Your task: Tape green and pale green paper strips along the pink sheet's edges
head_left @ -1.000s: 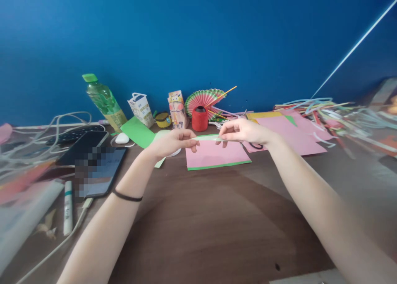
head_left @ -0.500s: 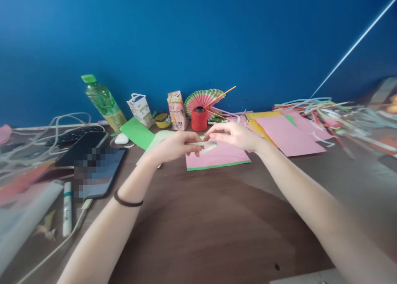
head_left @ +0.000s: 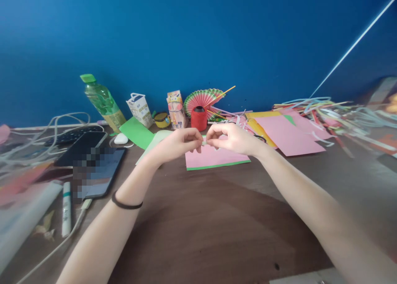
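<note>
Over the pink sheet with a green edge [head_left: 217,160], my left hand [head_left: 181,143] and my right hand [head_left: 231,138] meet almost fingertip to fingertip. A thin pale strip [head_left: 204,143] shows in the small gap between them, pinched by both hands. Most of it is covered by the fingers, so its length and material are hard to make out. A dark band [head_left: 127,202] circles my left wrist. Just behind the hands stand a red cylinder [head_left: 199,118] and a pleated pink and green paper fan [head_left: 203,101].
A green-capped bottle [head_left: 104,102], a white carton [head_left: 139,110], a pink box [head_left: 176,110] and a small yellow tub [head_left: 161,120] line the blue wall. At left lie a tablet [head_left: 108,174], cables and a marker [head_left: 66,209]. Pink sheets [head_left: 288,135] and paper strips lie right.
My right hand has moved slightly left and closed its fingertips on the strip's end. The strip, which stuck out from my left fingers, is now mostly hidden between both hands.
</note>
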Action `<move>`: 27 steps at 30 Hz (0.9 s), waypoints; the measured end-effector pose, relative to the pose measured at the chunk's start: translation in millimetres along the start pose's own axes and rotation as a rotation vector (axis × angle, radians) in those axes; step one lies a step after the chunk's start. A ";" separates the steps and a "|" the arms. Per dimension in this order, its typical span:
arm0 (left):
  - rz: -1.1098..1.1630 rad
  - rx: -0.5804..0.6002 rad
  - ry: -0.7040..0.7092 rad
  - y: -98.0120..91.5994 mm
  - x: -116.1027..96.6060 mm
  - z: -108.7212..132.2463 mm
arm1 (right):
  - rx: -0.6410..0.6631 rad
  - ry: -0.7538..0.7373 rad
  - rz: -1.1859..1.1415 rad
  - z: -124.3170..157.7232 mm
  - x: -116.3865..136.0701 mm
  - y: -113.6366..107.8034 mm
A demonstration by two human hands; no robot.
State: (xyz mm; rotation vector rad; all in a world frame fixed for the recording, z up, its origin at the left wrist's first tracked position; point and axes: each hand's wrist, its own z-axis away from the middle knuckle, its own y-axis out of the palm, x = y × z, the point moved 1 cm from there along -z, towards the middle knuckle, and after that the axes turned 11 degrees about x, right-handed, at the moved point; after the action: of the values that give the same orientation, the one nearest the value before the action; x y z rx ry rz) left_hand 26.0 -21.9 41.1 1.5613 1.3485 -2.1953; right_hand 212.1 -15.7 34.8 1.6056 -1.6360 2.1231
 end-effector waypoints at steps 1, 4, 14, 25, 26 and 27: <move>0.001 0.000 0.005 0.1 0.6 -0.3 | 0.013 -0.003 -0.001 0.0 0.2 0.5; 0.004 -0.009 0.014 0.3 1.1 -0.6 | 0.051 -0.007 -0.033 0.4 0.8 2.9; -0.074 -0.228 0.094 -0.1 2.8 -3.5 | -0.017 0.016 -0.059 0.8 1.6 3.2; -0.499 -0.297 0.233 -1.0 2.2 -4.8 | -0.050 0.042 -0.066 0.2 2.0 2.5; -0.498 -0.275 0.239 0.0 1.4 -5.0 | -0.047 0.038 -0.063 0.2 2.5 2.7; -0.497 -0.258 0.245 0.9 0.7 -5.2 | -0.043 0.033 -0.060 0.3 3.1 2.9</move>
State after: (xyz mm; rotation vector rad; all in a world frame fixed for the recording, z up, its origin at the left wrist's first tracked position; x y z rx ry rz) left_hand 29.8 -18.4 39.7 1.5621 2.1989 -1.9886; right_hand 209.3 -18.8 35.0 1.5778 -1.5922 2.0598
